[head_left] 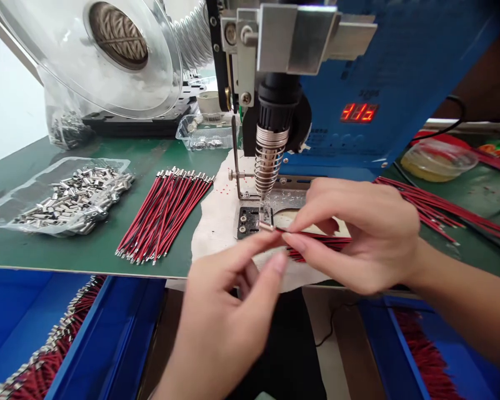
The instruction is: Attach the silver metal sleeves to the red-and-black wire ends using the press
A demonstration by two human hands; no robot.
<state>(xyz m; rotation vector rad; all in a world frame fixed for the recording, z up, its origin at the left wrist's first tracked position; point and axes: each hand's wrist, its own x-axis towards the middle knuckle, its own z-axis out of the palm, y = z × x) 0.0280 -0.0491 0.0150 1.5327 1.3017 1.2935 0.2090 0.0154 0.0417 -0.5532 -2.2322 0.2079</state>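
Note:
My right hand (358, 233) pinches a small bundle of red-and-black wires (320, 240) and points one wire's end leftward. A small metal sleeve (266, 226) sits on that wire's tip, just under the hot-air nozzle (270, 155) with its spiral guard. My left hand (229, 300) is low in front, its thumb and forefinger closed near the sleeve end of the wire. Both hands hover over the white cloth pad (216, 222) and the metal fixture plate (250, 219).
A pile of cut red-and-black wires (162, 216) lies on the green bench, with a bag of metal sleeves (70, 194) at the left. More wires (433, 205) fan out right. A blue machine (383, 83) shows a red display. Blue bins (33, 344) below hold finished wires.

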